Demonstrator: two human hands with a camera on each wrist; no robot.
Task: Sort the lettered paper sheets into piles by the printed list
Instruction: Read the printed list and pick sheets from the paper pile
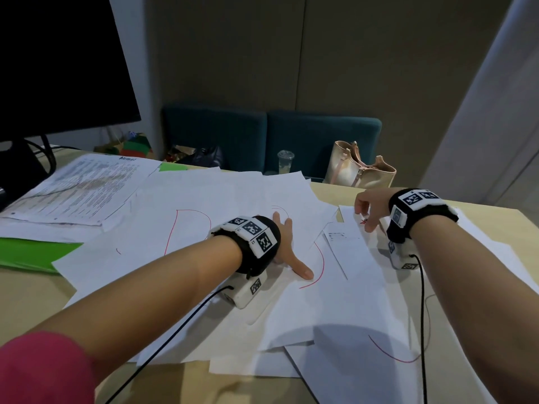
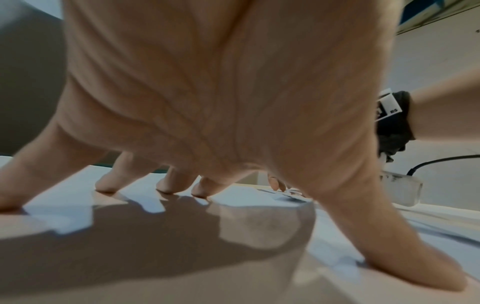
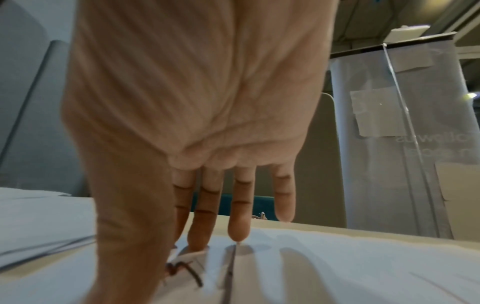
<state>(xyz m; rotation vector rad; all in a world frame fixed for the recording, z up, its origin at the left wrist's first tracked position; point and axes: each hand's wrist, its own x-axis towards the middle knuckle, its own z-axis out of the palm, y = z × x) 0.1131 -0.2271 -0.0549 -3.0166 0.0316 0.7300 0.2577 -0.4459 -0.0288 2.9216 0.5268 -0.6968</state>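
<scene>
Several white sheets (image 1: pixel 221 199) with large red letters lie overlapping across the table. My left hand (image 1: pixel 291 246) presses flat on them with fingers (image 2: pixel 168 185) spread, the thumb by a red curve (image 1: pixel 319 269). Further right, my right hand (image 1: pixel 364 219) points down and pinches the lifted corner (image 3: pixel 187 259) of a white sheet (image 1: pixel 353 252), which has a red mark there and a few small printed lines. A densely printed list (image 1: pixel 84 188) with a handwritten heading lies at the far left.
A dark monitor (image 1: pixel 58 62) stands at the back left, a green folder (image 1: pixel 32 255) at the left edge. Beyond the table's far edge are teal chairs (image 1: pixel 320 141), a plastic cup (image 1: pixel 285 161) and a beige bag (image 1: pixel 358 167). Wrist-camera cables trail over the near sheets.
</scene>
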